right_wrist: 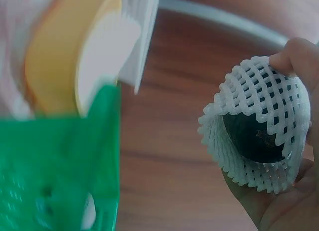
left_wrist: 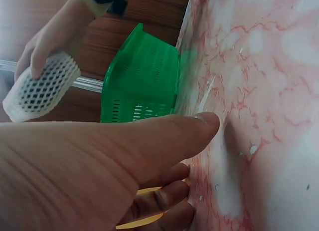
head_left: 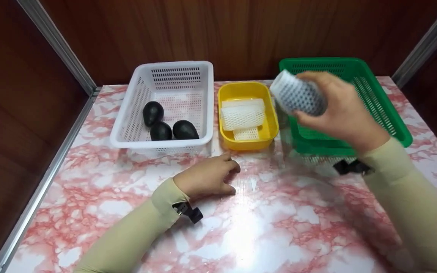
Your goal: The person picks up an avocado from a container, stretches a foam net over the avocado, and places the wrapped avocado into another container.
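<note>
My right hand (head_left: 340, 108) grips a dark avocado (right_wrist: 253, 138) wrapped in a white foam net sleeve (head_left: 296, 93), held up over the left side of the green basket (head_left: 387, 113). In the right wrist view the sleeve's mouth gapes and bares the avocado's end; thumb and fingers press the netting from opposite sides. My left hand (head_left: 207, 176) rests loosely on the table in front of the yellow tub (head_left: 249, 145), fingers slightly bent with nothing in them. Inside that tub lie several white foam net sleeves (head_left: 243, 115).
At the left stands a white basket (head_left: 127, 113) with three bare dark avocados (head_left: 185, 131) near its front wall. The marbled table (head_left: 264, 227) carries all three containers. Wooden panels (head_left: 241, 38) close off the back and sides, with metal strips (head_left: 57, 45) at the corners.
</note>
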Demonstrator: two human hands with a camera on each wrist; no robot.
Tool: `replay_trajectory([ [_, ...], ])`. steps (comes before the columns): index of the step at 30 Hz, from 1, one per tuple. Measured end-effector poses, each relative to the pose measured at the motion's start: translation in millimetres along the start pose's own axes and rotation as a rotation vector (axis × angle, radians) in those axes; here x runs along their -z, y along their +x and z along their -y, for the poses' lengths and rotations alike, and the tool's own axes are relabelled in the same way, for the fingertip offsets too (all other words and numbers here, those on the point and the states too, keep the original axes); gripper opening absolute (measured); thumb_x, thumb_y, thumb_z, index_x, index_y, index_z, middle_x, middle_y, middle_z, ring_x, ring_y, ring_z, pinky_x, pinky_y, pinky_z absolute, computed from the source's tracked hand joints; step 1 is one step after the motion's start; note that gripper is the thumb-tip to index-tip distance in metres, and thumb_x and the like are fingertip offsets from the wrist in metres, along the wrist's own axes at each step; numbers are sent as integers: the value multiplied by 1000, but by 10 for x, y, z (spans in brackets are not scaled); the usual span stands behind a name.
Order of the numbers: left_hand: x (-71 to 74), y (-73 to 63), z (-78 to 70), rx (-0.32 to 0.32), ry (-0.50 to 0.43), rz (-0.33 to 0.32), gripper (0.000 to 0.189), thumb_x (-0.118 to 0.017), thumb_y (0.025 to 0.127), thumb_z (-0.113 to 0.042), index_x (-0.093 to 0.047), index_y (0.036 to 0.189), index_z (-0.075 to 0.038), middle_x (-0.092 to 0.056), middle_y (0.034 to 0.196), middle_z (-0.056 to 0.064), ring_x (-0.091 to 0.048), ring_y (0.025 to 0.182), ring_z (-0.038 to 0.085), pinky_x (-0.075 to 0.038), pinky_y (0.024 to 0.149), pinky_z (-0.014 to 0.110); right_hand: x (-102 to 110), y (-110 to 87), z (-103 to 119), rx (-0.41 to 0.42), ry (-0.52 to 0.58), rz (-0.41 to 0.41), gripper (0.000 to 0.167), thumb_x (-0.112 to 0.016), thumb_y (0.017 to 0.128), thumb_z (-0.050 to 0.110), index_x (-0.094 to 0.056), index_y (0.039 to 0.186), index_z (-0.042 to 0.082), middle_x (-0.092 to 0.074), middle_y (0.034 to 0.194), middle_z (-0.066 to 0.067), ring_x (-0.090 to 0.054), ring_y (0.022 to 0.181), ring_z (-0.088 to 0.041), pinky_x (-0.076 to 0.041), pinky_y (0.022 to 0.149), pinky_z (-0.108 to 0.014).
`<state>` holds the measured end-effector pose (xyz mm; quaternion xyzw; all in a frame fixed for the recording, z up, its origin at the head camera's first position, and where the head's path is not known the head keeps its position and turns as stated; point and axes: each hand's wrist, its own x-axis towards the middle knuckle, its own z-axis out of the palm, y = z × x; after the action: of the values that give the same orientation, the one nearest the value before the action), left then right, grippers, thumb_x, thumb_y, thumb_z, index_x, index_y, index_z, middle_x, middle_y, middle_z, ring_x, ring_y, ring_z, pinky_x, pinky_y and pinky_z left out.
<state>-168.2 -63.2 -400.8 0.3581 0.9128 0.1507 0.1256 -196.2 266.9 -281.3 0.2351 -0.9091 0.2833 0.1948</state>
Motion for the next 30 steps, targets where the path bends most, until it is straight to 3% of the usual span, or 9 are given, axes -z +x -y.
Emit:
replay_trajectory([
  [4, -8, 11, -2, 13, -15, 21, 53, -83, 90, -37, -69, 138, -17, -61, 138, 7, -65, 109, 25, -58, 103, 46, 120, 152, -153, -96, -20, 7, 72, -89, 91, 28, -57, 155, 22, -64, 153, -16, -66, 125, -41, -59, 101, -70],
  [6, -13, 21, -1, 14, -19, 29, 55, -83, 91, -37, -68, 140, -17, -61, 144, 8, -67, 114, 27, -58, 106, 47, 172, 222, -243, -131, -21, 0, 71, -88, 91, 33, -57, 154, 23, -67, 150, -15, -66, 120, -38, -65, 101, -48],
  [9, -20, 27, 7, 15, -21, 28, 55, -81, 92, -37, -68, 141, -16, -60, 147, 9, -68, 117, 28, -57, 108, 47, 237, 357, -378, -208, -14, 5, 72, -88, 91, 39, -57, 155, 25, -67, 149, -15, -65, 118, -35, -58, 88, -16],
  [11, -20, 19, 17, 22, -25, 22, 52, -80, 92, -36, -68, 139, -16, -61, 142, 8, -67, 113, 27, -57, 105, 46, 270, 464, -488, -272, -8, 18, 72, -86, 92, 44, -56, 156, 27, -66, 151, -15, -63, 120, -33, -50, 83, -9],
  [14, -20, 8, 36, 29, -28, 11, 48, -79, 93, -36, -69, 136, -17, -60, 132, 4, -64, 104, 24, -57, 99, 45, 312, 589, -688, -389, -3, 64, 75, -80, 96, 52, -49, 161, 32, -59, 159, -15, -61, 129, -33, -61, 98, -29],
  [18, -18, 2, 51, 34, -38, 10, 45, -77, 94, -37, -69, 134, -18, -60, 132, 4, -63, 101, 23, -57, 98, 44, 331, 649, -1011, -520, 4, 107, 78, -72, 99, 57, -40, 166, 33, -49, 168, -18, -56, 139, -36, -56, 115, -58],
  [24, -25, 10, 58, 44, -46, 22, 46, -77, 96, -39, -69, 137, -19, -60, 137, 4, -66, 104, 24, -58, 101, 45, 313, 720, -1374, -687, -4, 132, 91, -68, 100, 58, -26, 174, 23, -35, 175, -23, -45, 153, -46, -48, 120, -66],
  [30, -17, 36, 41, 42, -42, 32, 48, -77, 96, -42, -68, 138, -19, -59, 146, 6, -69, 112, 25, -58, 106, 45, 350, 752, -1531, -755, -55, 147, 97, -66, 102, 53, -18, 175, 11, -33, 174, -30, -44, 153, -51, -48, 120, -67],
])
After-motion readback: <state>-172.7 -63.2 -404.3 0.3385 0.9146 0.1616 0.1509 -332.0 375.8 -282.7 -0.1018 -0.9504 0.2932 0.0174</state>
